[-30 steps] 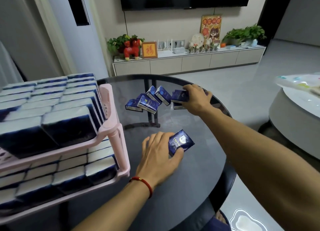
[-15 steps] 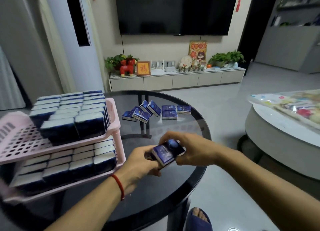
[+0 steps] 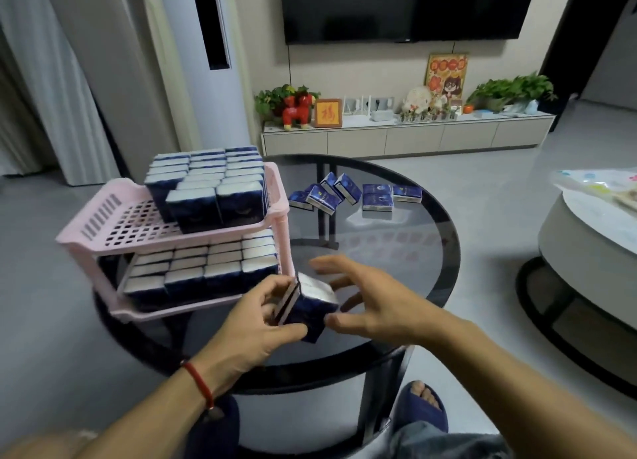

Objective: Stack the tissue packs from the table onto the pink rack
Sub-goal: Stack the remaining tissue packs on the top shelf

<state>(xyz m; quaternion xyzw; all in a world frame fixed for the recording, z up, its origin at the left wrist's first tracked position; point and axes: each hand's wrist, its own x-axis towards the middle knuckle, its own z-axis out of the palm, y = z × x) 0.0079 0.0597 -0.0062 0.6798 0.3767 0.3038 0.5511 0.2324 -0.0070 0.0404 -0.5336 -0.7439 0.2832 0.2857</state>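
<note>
My left hand (image 3: 256, 324) grips two or three dark blue tissue packs (image 3: 306, 305) just above the round glass table (image 3: 444, 276), close to the rack's lower front corner. My right hand (image 3: 372, 303) hovers beside them with fingers spread, its thumb near the packs; whether it touches them is unclear. The pink two-tier rack (image 3: 113, 217) stands on the table's left side, with blue and white packs stacked on the top tier (image 3: 210, 189) and rows filling the bottom tier (image 3: 206, 269). Several loose packs (image 3: 355, 195) lie at the table's far side.
A second round table (image 3: 586, 252) with a plastic bag on it stands to the right. A long TV cabinet (image 3: 406, 134) with plants and ornaments lines the far wall. My slippered foot (image 3: 422, 407) shows below the table edge.
Both hands gathered packs from the table and brought them together near me. My right hand has since opened and drawn away, leaving the packs in my left. The camera has tilted back.
</note>
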